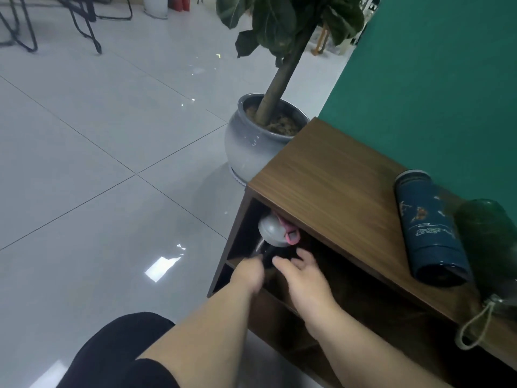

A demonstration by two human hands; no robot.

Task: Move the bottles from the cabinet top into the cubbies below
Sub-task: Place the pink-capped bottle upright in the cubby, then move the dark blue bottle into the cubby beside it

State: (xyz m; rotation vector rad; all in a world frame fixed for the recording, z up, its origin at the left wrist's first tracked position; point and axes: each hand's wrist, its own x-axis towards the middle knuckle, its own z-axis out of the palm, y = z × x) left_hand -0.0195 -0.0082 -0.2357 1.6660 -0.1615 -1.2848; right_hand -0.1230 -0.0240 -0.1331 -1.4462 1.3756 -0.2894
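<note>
A dark bottle with a grey lid (270, 230) and a pink tab stands tilted in the leftmost upper cubby of the wooden cabinet (321, 177). My left hand (249, 273) grips its dark body from the left. My right hand (302, 273) is beside the bottle on the right, fingers spread, touching or nearly touching it. On the cabinet top stand a navy flask with gold patterns (430, 228) and, to its right, a dark green bottle (492, 247) with a cord loop (472, 329).
A large grey pot (246, 144) with a leafy plant stands on the floor just beyond the cabinet's left end. A green wall (433, 79) backs the cabinet. Glossy grey floor tiles spread to the left; black chair legs (84, 26) stand far back.
</note>
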